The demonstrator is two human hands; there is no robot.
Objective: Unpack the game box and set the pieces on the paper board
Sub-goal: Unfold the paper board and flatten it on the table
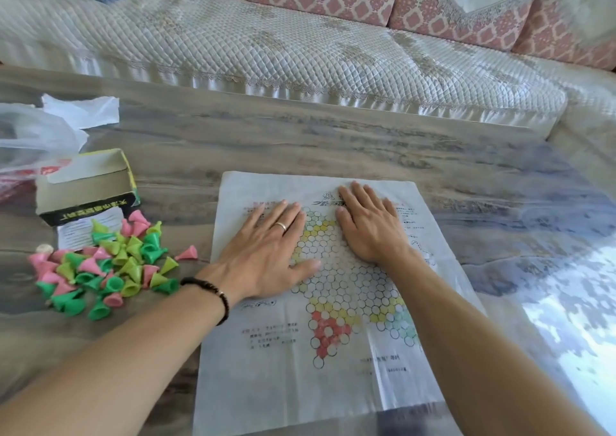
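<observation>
A white paper board (286,362) printed with a star of circles lies flat on the table in front of me. My left hand (266,252) and my right hand (370,225) both rest palm down on its upper half, fingers spread, holding nothing. To the left lies a loose pile of pink, green and yellow-green cone pieces (106,269), none of them on the board. Behind the pile stands the opened cardboard game box (86,185), with a folded leaflet (86,228) at its front.
Crumpled clear plastic bags (43,132) lie at the far left behind the box. A quilted sofa (300,45) with patterned cushions runs along the table's far edge. The grey marbled table (333,138) has a glossy reflective patch at the right.
</observation>
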